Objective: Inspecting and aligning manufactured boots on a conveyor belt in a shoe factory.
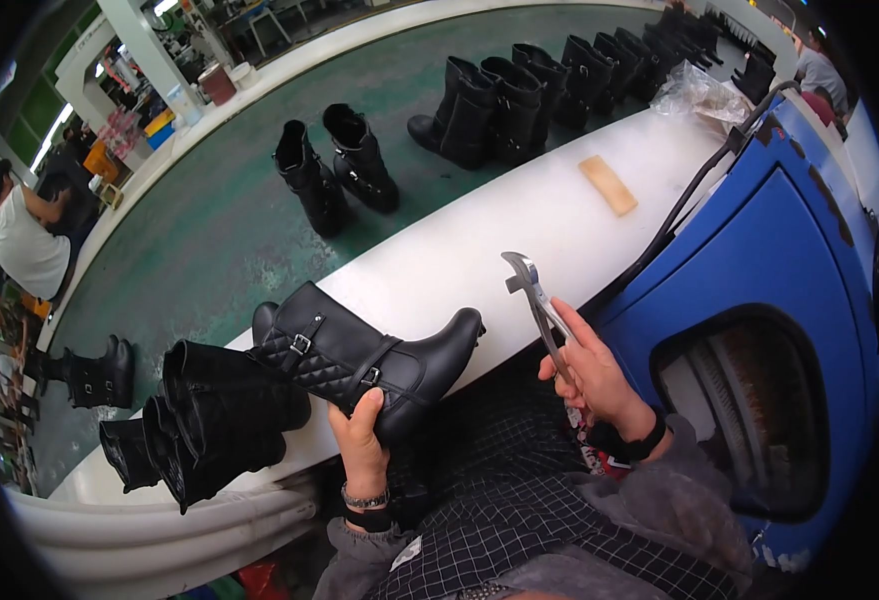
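My left hand (361,440) grips a black boot (344,350) with quilted panels and buckled straps, thumb over its side near the ankle. The boot lies tilted over the white bench, its toe pointing right and up. My right hand (599,368) is closed round the handles of metal pincers (539,300), whose jaws stick up away from the boot. To the left of my left hand, several more black boots (229,415) are bunched on the bench edge, partly covered by the held one.
The white bench (409,260) curves across in front of me, with a tan block (607,186) and clear plastic wrap (699,95) on it. A blue machine (749,270) stands close on my right. Black boots (514,100) line the green floor beyond. A person (29,235) sits far left.
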A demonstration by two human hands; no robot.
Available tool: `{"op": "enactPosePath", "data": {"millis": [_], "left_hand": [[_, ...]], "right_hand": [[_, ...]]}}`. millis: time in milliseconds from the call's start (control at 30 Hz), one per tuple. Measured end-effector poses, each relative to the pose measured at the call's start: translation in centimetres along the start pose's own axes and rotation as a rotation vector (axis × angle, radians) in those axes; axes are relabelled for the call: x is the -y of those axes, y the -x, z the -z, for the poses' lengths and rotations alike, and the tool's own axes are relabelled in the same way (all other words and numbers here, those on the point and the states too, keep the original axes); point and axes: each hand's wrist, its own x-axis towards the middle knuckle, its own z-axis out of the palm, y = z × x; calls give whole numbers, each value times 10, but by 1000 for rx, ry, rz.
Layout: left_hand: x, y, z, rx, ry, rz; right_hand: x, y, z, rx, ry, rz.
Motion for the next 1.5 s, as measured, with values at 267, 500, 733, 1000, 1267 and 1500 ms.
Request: {"op": "enactPosePath", "data": {"millis": [267,500,733,1000,1267,1500], "left_hand": [[-3,0,-4,-10,-31,9],[-6,2,-7,-71,-111,26],[-7,-1,0,-20,-87,67],[-2,-5,3,-21,-87,106],[-4,-3,-3,-43,-68,80],[-6,-5,-6,-45,-43,67]], "right_hand": [[-23,5,-13,165,-111,-46],[-24,-3,-5,41,-301,281],[-34,-7,-6,253,-160,-11],[-27,-3,-13,161,-91,110],[-11,-6,1,163,-243,63],[-11,-6,7,245,-122,-66]]}}
